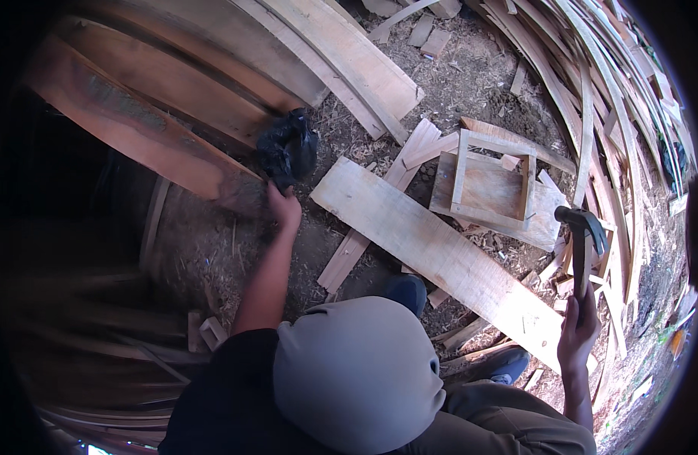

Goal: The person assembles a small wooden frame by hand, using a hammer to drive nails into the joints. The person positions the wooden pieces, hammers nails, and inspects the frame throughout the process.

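My left hand is closed at the lower end of a crumpled black plastic bag, by the near end of a long reddish-brown plank. Its fingertips are partly hidden. My right hand is wrapped round the wooden handle of a claw hammer, raised with its dark metal head uppermost. Between my hands a long pale board slants down to the right, lying across a narrower strip of wood. Beyond it a small rectangular wooden frame rests on a flat wooden piece.
Long thin wood strips are heaped along the right side. More wide boards lie at the far left and back. Shavings and offcuts cover the dirt floor. A smooth grey rounded shape blocks the lower middle, with shoes beyond it.
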Motion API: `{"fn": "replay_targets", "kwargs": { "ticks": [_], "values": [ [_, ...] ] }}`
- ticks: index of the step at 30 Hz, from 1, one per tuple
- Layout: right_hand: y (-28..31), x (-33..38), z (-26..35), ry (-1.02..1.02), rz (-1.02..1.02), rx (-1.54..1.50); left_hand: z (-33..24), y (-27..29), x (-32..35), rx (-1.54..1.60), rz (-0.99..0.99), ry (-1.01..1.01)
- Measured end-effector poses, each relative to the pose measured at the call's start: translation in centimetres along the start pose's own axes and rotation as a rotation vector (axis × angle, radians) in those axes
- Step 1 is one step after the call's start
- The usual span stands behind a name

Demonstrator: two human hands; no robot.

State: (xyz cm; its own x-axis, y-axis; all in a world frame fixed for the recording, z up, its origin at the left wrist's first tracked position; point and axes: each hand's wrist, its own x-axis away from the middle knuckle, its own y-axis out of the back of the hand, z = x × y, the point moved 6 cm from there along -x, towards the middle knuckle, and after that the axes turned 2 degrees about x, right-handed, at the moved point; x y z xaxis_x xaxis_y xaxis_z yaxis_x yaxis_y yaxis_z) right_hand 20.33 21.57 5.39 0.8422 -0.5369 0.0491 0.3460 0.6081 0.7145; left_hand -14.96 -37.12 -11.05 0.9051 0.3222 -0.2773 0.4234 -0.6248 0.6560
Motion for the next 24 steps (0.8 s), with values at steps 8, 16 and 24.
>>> {"fn": "replay_targets", "kwargs": {
  "ticks": [8,16,24],
  "values": [
    [-0.4,0.3,-0.7,0.038,-0.008,0.044,1.8,0.0,0.5,0.208,0.022,0.033],
    [0.1,0.2,0.1,0.063,-0.003,0.018,0.1,0.1,-0.1,0.088,0.097,-0.15],
    [-0.2,-0.1,0.5,0.037,0.039,-0.013,4.0,-0.8,-1.2,0.252,0.177,0.079]
  ]
}}
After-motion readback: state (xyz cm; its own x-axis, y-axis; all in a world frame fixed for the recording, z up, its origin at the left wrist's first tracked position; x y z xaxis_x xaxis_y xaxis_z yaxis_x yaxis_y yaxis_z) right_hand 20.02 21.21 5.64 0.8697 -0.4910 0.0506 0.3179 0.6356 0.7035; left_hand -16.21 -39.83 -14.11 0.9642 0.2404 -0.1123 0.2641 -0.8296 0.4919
